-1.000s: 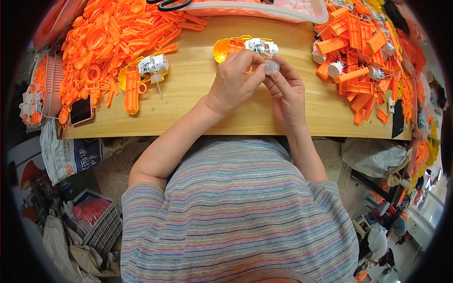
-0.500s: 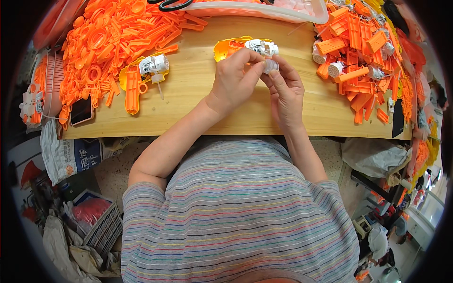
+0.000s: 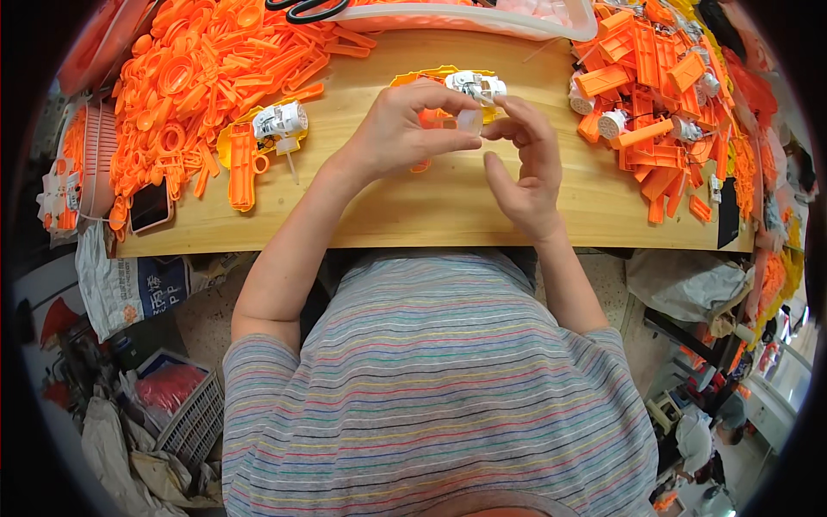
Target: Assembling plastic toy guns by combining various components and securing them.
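Note:
My left hand [image 3: 392, 129] pinches a small translucent round piece [image 3: 469, 122] between thumb and fingertips, above the wooden table. Close by on the right, my right hand [image 3: 527, 172] is open, its thumb and fingers apart and nothing visible between them. Just beyond the fingers lies a yellow shell [image 3: 428, 76] with a white cylindrical unit [image 3: 476, 84] in it; my left hand partly covers this shell. To the left rests a similar yellow shell [image 3: 226, 145], carrying another white unit [image 3: 280, 119] and a long orange part [image 3: 242, 177].
A large heap of orange plastic parts [image 3: 207, 69] covers the table's far left. Orange pieces with white units [image 3: 642, 112] pile up at right. Black-handled scissors [image 3: 317, 10] lie by a white tray [image 3: 465, 19] at the back. A phone [image 3: 152, 207] sits near the left edge.
My right hand has let go of the translucent piece and opened, its fingers drawing apart. The left hand has shifted slightly left, keeping the piece and turning it.

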The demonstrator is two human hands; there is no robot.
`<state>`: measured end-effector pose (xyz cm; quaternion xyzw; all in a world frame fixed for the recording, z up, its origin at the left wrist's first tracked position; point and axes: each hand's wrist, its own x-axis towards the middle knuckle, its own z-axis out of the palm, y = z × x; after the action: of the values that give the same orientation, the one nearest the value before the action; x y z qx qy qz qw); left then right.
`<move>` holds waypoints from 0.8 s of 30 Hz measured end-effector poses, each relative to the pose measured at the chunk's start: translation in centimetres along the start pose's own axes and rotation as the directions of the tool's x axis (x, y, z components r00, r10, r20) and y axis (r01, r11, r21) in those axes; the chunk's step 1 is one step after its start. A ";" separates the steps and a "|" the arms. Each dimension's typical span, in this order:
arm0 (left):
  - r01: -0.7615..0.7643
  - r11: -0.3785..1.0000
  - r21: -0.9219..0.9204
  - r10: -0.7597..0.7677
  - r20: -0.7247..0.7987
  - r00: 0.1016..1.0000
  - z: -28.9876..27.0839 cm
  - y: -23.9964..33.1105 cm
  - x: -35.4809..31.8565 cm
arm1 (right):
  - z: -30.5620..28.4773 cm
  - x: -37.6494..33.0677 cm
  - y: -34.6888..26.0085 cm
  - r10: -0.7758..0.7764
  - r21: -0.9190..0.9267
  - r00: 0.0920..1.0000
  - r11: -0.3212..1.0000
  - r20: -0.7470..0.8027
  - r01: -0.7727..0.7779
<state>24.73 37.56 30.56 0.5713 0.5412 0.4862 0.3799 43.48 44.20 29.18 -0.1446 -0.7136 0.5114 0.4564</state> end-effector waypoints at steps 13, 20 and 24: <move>-0.453 0.635 0.626 0.541 0.059 0.839 1.7 -0.2 -1.1 | -0.9 -0.9 1.2 0.562 0.144 0.810 0.799 0.165 -0.584; -0.447 0.638 0.627 0.553 0.031 0.833 1.8 -1.0 -0.4 | 0.0 -1.3 1.7 0.556 0.241 0.830 0.803 0.027 -0.546; -0.426 0.612 0.666 0.570 0.002 0.821 0.3 -1.9 1.0 | -1.0 -0.8 1.3 0.487 0.202 0.871 0.861 -0.064 -0.467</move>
<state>24.49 38.81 28.80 0.7384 0.5286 0.4158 -0.0489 44.39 44.80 27.69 -0.3037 -0.5795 0.6616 0.3663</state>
